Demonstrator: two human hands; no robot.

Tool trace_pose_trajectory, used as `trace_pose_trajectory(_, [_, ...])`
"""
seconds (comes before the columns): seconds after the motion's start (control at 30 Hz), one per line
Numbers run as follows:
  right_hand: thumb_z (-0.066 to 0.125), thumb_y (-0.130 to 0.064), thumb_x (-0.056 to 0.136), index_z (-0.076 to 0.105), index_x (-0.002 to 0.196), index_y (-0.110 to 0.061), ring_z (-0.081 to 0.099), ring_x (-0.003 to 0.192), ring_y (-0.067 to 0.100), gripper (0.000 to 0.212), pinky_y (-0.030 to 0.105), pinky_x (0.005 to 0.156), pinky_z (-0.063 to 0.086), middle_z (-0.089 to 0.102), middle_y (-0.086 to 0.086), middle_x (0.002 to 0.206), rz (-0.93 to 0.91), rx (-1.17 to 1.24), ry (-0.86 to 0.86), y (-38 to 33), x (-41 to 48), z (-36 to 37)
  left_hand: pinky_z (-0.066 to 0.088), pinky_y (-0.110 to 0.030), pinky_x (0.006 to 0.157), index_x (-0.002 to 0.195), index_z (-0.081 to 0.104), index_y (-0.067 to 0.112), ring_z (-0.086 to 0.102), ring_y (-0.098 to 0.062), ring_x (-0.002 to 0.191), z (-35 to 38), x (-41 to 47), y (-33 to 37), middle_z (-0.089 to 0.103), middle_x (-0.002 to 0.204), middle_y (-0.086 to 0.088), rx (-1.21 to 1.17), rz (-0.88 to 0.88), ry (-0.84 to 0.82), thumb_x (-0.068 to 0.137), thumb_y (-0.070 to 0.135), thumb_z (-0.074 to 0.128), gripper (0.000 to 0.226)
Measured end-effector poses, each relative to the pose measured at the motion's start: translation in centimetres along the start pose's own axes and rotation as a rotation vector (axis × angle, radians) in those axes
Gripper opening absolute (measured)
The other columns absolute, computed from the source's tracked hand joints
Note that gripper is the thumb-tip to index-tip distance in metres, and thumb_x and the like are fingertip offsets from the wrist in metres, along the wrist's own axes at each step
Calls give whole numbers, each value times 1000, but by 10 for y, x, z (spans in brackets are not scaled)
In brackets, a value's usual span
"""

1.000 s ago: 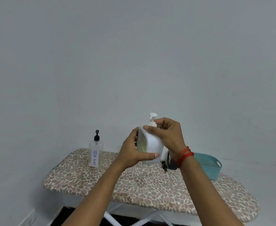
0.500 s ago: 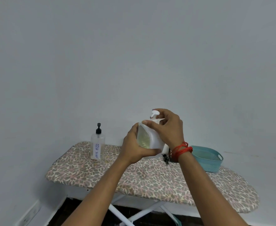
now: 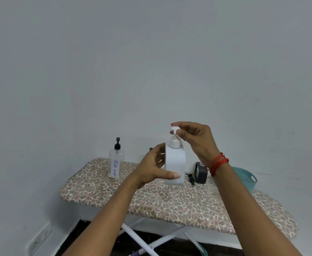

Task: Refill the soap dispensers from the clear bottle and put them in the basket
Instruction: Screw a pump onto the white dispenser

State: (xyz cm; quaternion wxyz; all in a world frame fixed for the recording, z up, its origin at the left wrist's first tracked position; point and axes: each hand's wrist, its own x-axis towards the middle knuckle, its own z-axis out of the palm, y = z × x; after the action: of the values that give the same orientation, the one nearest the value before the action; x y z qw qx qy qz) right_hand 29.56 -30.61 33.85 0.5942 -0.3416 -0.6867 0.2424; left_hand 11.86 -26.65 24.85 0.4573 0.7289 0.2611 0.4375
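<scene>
A white soap dispenser is held upright above the ironing board. My left hand grips its body from the left, thumb across the front. My right hand pinches the white pump head at the top. A clear bottle labelled "DISH SOAP", with a black pump, stands on the board at the back left. A black dispenser stands behind my right wrist, with a loose black pump lying beside it. The teal basket sits at the right, partly hidden by my right forearm.
The leopard-print ironing board stands on white crossed legs against a plain grey wall. A wall socket is low at the left. Dark floor shows under the board.
The white dispenser has turned so its plain white face points at me and stands upright. My right hand rose from the dispenser's shoulder to the pump head.
</scene>
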Motion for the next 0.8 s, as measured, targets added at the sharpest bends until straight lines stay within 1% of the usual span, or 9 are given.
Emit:
trace_pose_trajectory(0.13, [72,-36,81,72,121,-15,71,97,7,46,20,79,53,77,0,108,43,-94,30,2,-6,-4,55,-45,104,143,50,29,62,-17,127,-1,2,-4,64,136,6,-11,11,21,58,25,97,97])
trace_pose_trajectory(0.23, [76,-54,70,65,131,-13,69,102,7,74,34,89,58,74,2,116,228,-226,85,9,-17,-12,53,-50,106,144,49,27,60,-19,129,-2,7,-11,62,139,3,-43,13,44,57,23,98,100])
trace_pose_trajectory(0.3, [80,-67,62,67,128,-14,71,102,14,85,40,94,58,75,3,113,378,-343,30,13,-26,-10,54,-51,104,144,49,27,62,-19,128,-1,12,-15,63,139,4,-56,6,49,57,24,98,100])
trace_pose_trajectory(0.4, [78,-63,70,78,89,-16,71,72,12,51,29,70,59,77,-2,79,450,-504,-34,24,-27,3,57,-50,101,144,49,27,63,-19,126,6,22,-26,64,138,3,-60,-4,33,58,24,98,99])
trace_pose_trajectory(0.47, [80,-54,73,73,76,-9,62,57,11,46,25,54,46,69,0,66,476,-583,25,35,-22,9,58,-45,100,142,50,29,64,-17,126,11,29,-39,65,137,5,-75,-3,30,59,23,99,96])
trace_pose_trajectory(0.53, [79,-50,69,69,70,-5,56,54,13,47,25,51,41,63,2,62,517,-608,85,49,-19,11,58,-34,97,138,53,38,63,-14,127,16,37,-52,66,136,9,-89,-2,25,59,25,100,93])
trace_pose_trajectory(0.63, [66,-58,56,55,53,-15,47,44,9,44,22,43,33,50,-4,49,570,-608,150,74,-15,11,55,-25,96,132,54,54,61,-9,129,19,48,-77,64,138,16,-37,2,13,61,31,101,88])
trace_pose_trajectory(0.7, [70,-56,59,49,50,-17,43,41,8,45,20,39,30,45,-6,45,592,-607,164,96,-11,8,47,-29,109,146,43,49,50,-6,140,17,54,-104,51,152,20,58,-42,10,59,46,100,104])
trace_pose_trajectory(0.8, [79,-40,70,39,47,-20,38,45,12,50,26,48,29,37,-8,44,616,-535,211,138,0,0,32,-37,121,161,25,36,30,-3,147,14,54,-155,28,161,22,237,-243,48,49,74,92,135])
